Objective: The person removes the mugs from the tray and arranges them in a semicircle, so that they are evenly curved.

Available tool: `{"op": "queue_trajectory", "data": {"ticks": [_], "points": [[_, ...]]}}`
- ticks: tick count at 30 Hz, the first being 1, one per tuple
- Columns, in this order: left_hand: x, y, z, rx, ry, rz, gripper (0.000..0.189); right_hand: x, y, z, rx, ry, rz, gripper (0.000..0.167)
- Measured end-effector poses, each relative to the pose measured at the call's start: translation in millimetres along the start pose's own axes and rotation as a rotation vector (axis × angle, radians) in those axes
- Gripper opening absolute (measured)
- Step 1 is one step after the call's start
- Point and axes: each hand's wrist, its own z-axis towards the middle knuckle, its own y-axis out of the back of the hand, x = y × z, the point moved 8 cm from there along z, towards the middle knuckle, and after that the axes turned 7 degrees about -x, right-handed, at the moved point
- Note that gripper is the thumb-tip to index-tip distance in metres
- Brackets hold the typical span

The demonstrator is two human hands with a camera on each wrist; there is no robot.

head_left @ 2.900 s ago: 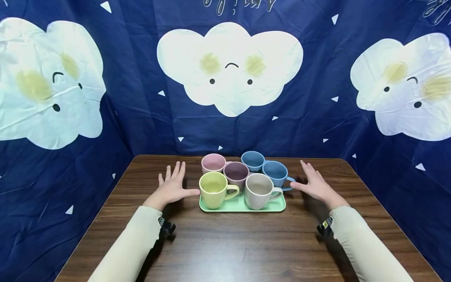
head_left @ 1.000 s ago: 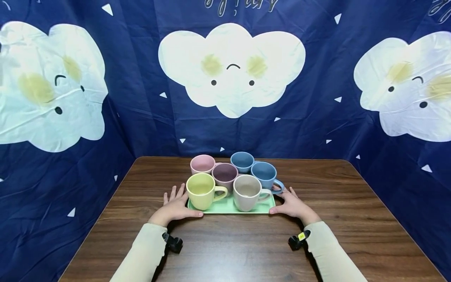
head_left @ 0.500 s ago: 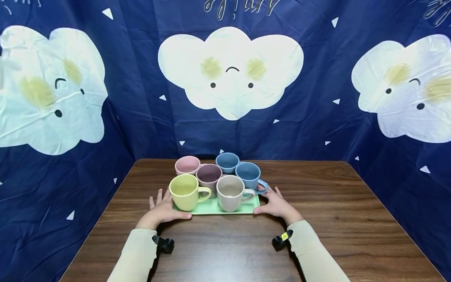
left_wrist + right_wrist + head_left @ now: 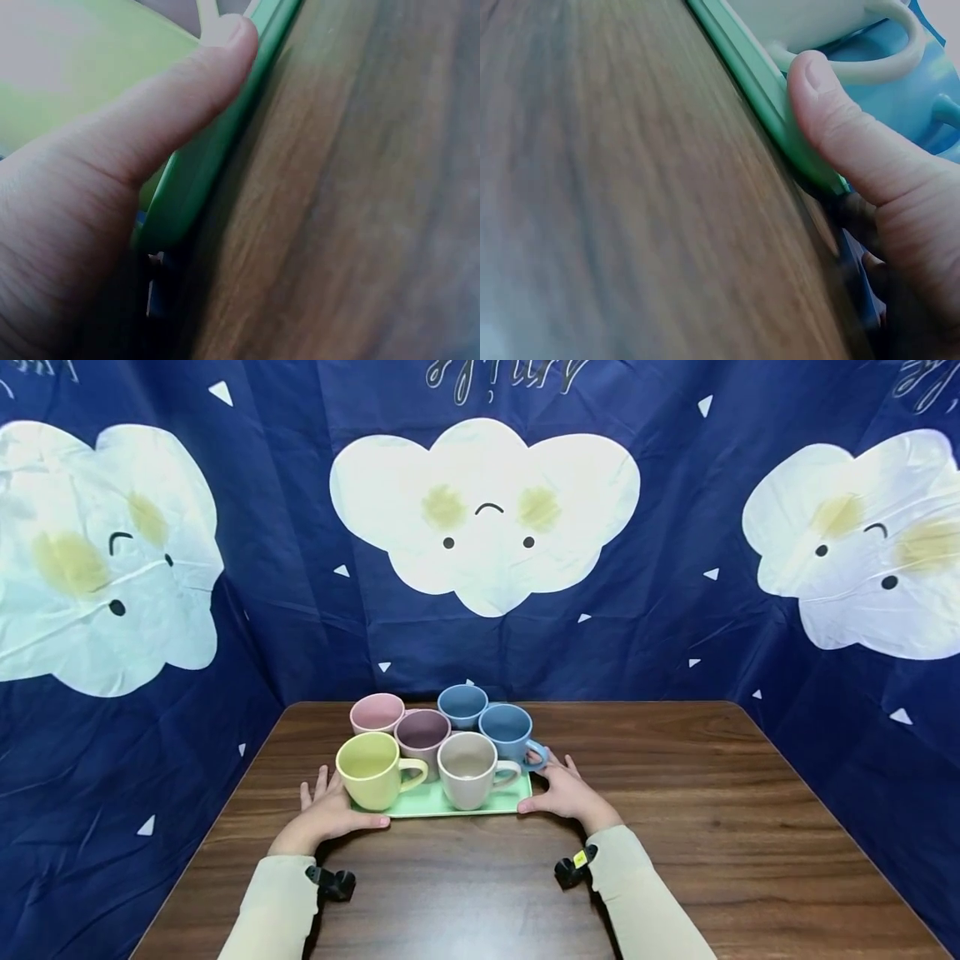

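A light green tray (image 4: pixel 425 802) carries several mugs in the head view. In front stand a yellow mug (image 4: pixel 367 781) and a grey mug (image 4: pixel 467 781). Behind them are a purple mug (image 4: pixel 422 735), a pink mug (image 4: pixel 377 716) and two blue mugs, one (image 4: pixel 462 707) farther back than the other (image 4: pixel 506 732). My left hand (image 4: pixel 330 814) grips the tray's left front corner, its thumb along the front rim beside the yellow mug. At the right front corner my right hand (image 4: pixel 567 795) holds the tray, thumb on the rim; its other fingers are partly hidden behind a blue handle.
A brown wooden table (image 4: pixel 712 827) lies under everything, its back edge just behind the mugs. Beyond it hangs a dark blue curtain (image 4: pixel 285 568) printed with white clouds. Black wrist cameras (image 4: pixel 341 885) sit on both sleeves.
Both hands have closed in from beside the tray onto its corners. Tray and mugs have since shifted left together, with both hands moving along.
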Motion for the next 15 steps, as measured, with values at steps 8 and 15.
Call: {"op": "queue_trajectory", "data": {"ticks": [8,15], "points": [[3.0,2.4,-0.6,-0.020,-0.015,-0.006,0.136,0.7,3.1,6.3,-0.035,-0.025,0.079,0.104],[1.4,-0.5,-1.0,-0.013,-0.004,0.000,0.133,7.6,25.7,8.1,-0.203,-0.045,0.276,0.086]]}}
